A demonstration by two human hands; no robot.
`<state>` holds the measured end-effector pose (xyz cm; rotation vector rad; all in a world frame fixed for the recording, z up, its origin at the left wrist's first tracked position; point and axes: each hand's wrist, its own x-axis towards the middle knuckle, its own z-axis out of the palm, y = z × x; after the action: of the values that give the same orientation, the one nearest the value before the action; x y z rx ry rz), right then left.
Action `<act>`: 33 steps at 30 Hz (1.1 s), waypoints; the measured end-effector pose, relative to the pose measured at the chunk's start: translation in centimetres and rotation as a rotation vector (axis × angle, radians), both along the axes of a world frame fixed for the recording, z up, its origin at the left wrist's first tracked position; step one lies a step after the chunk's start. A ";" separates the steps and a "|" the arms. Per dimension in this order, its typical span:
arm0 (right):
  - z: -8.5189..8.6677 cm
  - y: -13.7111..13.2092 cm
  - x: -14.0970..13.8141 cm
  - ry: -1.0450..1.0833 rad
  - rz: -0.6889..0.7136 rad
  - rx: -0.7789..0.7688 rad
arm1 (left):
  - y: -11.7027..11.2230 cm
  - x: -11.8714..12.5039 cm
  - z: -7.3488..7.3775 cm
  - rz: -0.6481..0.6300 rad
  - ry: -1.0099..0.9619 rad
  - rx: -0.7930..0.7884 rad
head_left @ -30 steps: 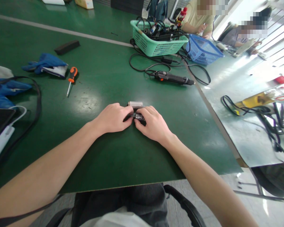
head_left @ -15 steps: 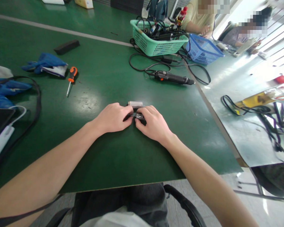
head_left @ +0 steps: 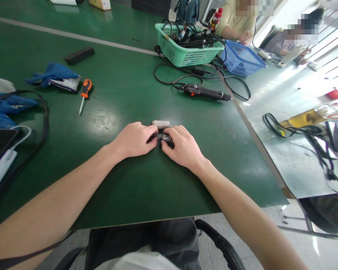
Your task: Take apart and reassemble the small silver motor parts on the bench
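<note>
My left hand (head_left: 136,139) and my right hand (head_left: 183,146) meet low over the green table, fingertips almost touching. Between the right thumb and fingers sits a small dark, shiny metal cylinder (head_left: 166,138), mostly covered by the hand. A thin end points from it toward the left fingertips. The left thumb and fingers are closed at that end; what they grip is largely hidden. Just beyond the fingertips lies a silver metal cylinder (head_left: 161,123), its lower side partly behind the hands.
An orange-black screwdriver (head_left: 85,93) and blue gloves (head_left: 56,76) lie left, near a black block (head_left: 79,56). Farther right are a corded electric screwdriver (head_left: 205,92), a green basket (head_left: 183,56) full of cables and a blue basket (head_left: 240,62). Two people sit beyond.
The gap between my left and right fingertips has widened very slightly, showing a little more of the thin end. Everything else stays where it was.
</note>
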<state>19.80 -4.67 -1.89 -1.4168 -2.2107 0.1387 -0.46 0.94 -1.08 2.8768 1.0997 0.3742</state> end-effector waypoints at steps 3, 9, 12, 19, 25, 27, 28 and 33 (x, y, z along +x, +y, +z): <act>0.0 0.0 0.1 -0.010 -0.003 0.001 | 0.0 -0.1 0.0 -0.010 -0.007 0.005; 0.0 0.0 0.1 -0.027 -0.007 0.006 | 0.1 0.0 0.0 -0.025 -0.015 -0.003; 0.0 0.0 0.1 -0.027 -0.005 0.009 | 0.1 0.0 0.1 -0.035 -0.023 -0.006; 0.0 0.0 0.2 -0.031 0.004 0.015 | 0.0 0.0 0.1 -0.066 -0.050 0.003; 0.0 0.0 0.2 -0.015 0.025 0.014 | 0.1 0.0 -0.1 -0.039 -0.048 0.012; 0.0 0.0 0.2 -0.012 0.031 0.011 | 0.1 0.0 -0.2 -0.016 -0.050 0.022; 0.0 0.0 0.3 -0.011 0.033 0.011 | 0.1 -0.1 -0.2 -0.003 -0.053 0.027; -0.1 0.0 0.3 -0.011 0.035 0.014 | 0.1 -0.1 -0.4 0.035 -0.069 0.031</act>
<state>20.11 -4.70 -1.94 -1.3758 -2.2421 0.1276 -0.60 1.01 -1.45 2.8502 1.1443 0.4929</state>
